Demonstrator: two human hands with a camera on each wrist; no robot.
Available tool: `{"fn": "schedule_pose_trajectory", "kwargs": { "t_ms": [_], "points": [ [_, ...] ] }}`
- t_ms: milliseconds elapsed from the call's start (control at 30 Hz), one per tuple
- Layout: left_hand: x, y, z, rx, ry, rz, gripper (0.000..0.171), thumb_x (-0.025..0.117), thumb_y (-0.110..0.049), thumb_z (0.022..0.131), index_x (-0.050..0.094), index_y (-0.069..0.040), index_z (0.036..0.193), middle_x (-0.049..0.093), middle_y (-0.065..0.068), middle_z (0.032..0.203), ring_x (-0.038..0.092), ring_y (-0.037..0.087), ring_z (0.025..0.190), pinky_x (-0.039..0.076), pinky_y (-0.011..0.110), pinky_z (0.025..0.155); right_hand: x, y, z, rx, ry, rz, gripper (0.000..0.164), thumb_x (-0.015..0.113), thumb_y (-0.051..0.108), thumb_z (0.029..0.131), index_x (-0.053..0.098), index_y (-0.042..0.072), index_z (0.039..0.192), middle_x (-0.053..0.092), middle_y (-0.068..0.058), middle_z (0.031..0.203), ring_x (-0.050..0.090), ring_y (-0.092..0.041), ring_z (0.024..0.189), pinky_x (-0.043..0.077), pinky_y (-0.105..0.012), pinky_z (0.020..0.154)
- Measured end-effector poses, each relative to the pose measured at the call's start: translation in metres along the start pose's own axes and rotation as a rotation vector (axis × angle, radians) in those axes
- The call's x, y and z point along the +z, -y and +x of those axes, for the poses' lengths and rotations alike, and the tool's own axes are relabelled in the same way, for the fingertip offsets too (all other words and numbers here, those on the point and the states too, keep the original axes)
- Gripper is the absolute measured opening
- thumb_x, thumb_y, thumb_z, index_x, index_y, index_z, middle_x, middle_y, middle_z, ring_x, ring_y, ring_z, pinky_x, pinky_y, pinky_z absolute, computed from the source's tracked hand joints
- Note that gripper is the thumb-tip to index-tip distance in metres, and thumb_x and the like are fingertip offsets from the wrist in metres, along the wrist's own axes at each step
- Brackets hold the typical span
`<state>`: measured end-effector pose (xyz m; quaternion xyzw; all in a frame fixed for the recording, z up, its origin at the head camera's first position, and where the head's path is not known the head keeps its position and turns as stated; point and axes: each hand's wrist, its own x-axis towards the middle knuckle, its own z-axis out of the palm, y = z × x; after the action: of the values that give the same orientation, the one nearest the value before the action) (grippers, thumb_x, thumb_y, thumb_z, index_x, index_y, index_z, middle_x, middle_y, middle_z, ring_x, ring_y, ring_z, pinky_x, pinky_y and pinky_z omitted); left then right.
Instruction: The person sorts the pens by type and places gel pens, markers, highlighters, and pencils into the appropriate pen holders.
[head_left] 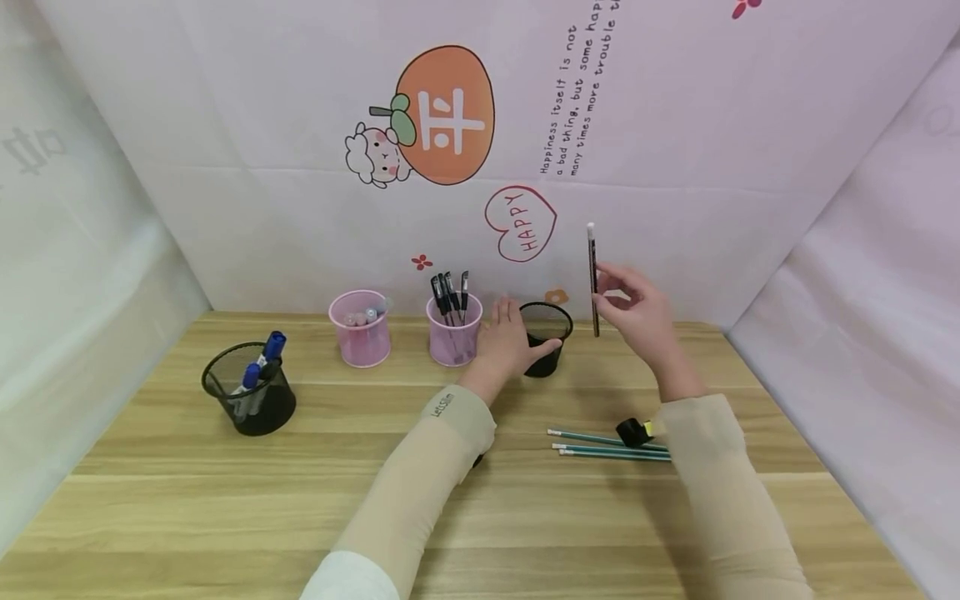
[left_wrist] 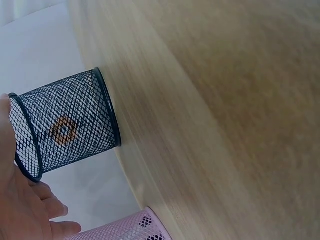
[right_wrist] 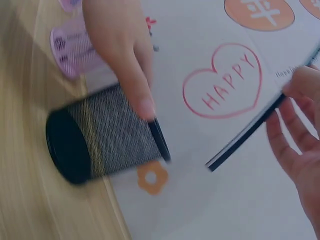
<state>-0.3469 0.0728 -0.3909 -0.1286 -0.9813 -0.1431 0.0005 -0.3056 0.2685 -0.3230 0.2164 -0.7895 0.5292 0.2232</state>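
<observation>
Upright in the air, a dark pencil with a white upper end is pinched between the thumb and fingers of my right hand. To its left, a black mesh pen holder stands on the table near the back wall. My left hand is against this holder, its thumb across the rim and its other fingers stretched out beside it. Those fingers look straight in the left wrist view. The pencil's lower end stays apart from the holder in the right wrist view.
Left of my left hand stand a pink holder with black pens and another pink holder. A black holder with blue-capped markers is farther left. Teal pencils lie by a small black object near my right sleeve.
</observation>
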Motion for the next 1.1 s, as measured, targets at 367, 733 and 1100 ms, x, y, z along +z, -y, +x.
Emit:
{"fn": "schedule_pose_trajectory", "kwargs": {
  "t_ms": [367, 733, 1100],
  "points": [
    [0.004, -0.002, 0.003, 0.0, 0.001, -0.011, 0.114, 0.04, -0.083, 0.091, 0.011, 0.0, 0.164, 0.009, 0.017, 0.17, 0.011, 0.029, 0.156, 0.021, 0.048, 0.123, 0.036, -0.018, 0.017, 0.124, -0.204, 0.178, 0.047, 0.065, -0.005, 0.096, 0.056, -0.005, 0.142, 0.058, 0.002, 0.108, 0.06, -0.013, 0.103, 0.052, -0.019, 0.088],
    [0.0, 0.0, 0.002, -0.014, -0.005, -0.016, 0.114, 0.042, -0.083, 0.091, 0.012, 0.0, 0.164, 0.01, 0.017, 0.17, 0.012, 0.029, 0.156, 0.022, 0.049, 0.123, 0.064, -0.038, 0.018, 0.235, -0.19, 0.14, 0.047, 0.064, -0.009, 0.095, 0.056, -0.007, 0.141, 0.058, -0.017, 0.112, 0.06, -0.012, 0.095, 0.05, -0.014, 0.081],
    [0.0, -0.001, 0.002, -0.015, -0.005, -0.03, 0.115, 0.042, -0.083, 0.091, 0.011, 0.0, 0.163, 0.01, 0.017, 0.171, 0.013, 0.029, 0.156, 0.024, 0.05, 0.122, 0.072, -0.036, 0.013, 0.319, -0.16, -0.042, 0.044, 0.061, -0.003, 0.096, 0.062, 0.001, 0.14, 0.061, -0.021, 0.115, 0.063, -0.03, 0.106, 0.05, -0.016, 0.079]
  ]
}}
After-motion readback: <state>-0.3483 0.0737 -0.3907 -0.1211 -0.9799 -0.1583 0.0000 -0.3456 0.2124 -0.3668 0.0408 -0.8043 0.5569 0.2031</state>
